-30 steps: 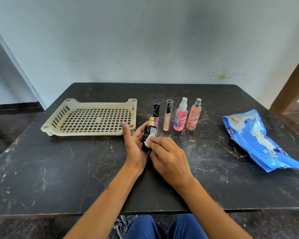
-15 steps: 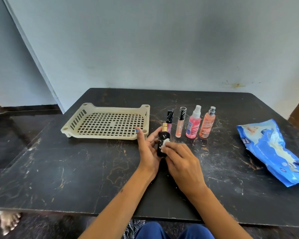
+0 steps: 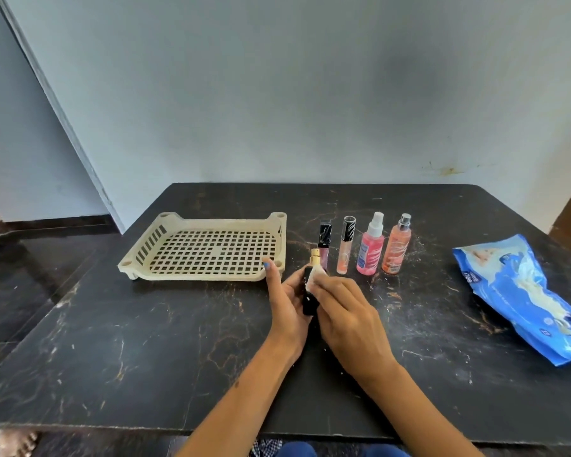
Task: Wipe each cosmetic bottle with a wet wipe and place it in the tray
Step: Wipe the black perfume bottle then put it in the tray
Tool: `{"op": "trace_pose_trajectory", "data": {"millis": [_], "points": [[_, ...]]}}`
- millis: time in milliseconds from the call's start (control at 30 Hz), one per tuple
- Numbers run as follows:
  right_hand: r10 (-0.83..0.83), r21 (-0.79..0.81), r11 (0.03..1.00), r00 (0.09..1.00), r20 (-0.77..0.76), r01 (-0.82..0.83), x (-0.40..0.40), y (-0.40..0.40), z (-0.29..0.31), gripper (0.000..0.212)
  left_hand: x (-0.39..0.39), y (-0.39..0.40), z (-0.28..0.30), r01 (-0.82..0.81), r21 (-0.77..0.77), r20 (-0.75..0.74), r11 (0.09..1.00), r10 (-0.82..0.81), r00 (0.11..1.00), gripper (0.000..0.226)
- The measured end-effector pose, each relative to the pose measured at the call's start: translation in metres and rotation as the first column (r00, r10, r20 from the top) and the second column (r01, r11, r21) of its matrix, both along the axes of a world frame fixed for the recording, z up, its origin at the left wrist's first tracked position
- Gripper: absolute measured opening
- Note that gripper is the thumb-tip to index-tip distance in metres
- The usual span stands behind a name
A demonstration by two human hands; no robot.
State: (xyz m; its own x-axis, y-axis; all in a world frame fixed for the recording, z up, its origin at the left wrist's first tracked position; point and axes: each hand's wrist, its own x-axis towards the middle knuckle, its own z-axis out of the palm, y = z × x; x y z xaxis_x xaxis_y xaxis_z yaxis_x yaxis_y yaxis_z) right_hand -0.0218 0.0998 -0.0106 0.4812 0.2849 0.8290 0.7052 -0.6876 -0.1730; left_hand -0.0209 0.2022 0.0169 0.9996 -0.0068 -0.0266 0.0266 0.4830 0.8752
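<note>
My left hand (image 3: 285, 303) holds a small black bottle (image 3: 310, 300) with a gold sprayer upright near the table's middle, thumb raised. My right hand (image 3: 348, 311) pinches a white wet wipe (image 3: 315, 275) against the bottle's upper side. Behind them stand a dark-capped lip gloss tube (image 3: 324, 244), a striped-cap clear tube (image 3: 346, 245), a pink spray bottle (image 3: 370, 249) and an orange spray bottle (image 3: 397, 247) in a row. The cream slotted tray (image 3: 145, 255) sits to the left with nothing in it.
A blue wet-wipe pack (image 3: 524, 291) lies at the table's right side. The black marbled table (image 3: 145, 341) ends at a front edge near my lap. A grey wall stands behind, and dark floor lies to the left.
The wipe in my right hand has slid up the black bottle toward its shoulder. The camera view has tilted up and shifted left.
</note>
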Motion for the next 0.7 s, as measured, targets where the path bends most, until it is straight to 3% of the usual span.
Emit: {"op": "trace_pose_trajectory", "data": {"millis": [133, 233, 400, 700], "points": [[-0.007, -0.031, 0.999, 1.000, 0.029, 0.008, -0.0039, -0.0024, -0.0043, 0.026, 0.0007, -0.0006, 0.0038, -0.035, -0.033, -0.037, 0.999, 0.033, 0.999, 0.085], [-0.060, -0.035, 0.998, 0.998, 0.027, 0.061, -0.0018, -0.0032, -0.0062, 0.031, 0.0007, -0.0005, 0.0048, -0.101, -0.009, -0.096, 0.995, 0.099, 0.990, 0.066], [-0.096, -0.016, 0.995, 0.995, 0.012, 0.096, -0.0016, 0.0003, -0.0070, 0.034, 0.0015, 0.0014, 0.0036, -0.060, -0.022, -0.121, 0.998, 0.057, 0.991, 0.032], [-0.104, 0.049, 0.993, 0.994, -0.034, 0.105, -0.0024, 0.0002, -0.0051, 0.033, 0.0022, 0.0033, 0.0073, 0.003, -0.093, -0.116, 0.996, -0.014, 0.993, 0.031]]}}
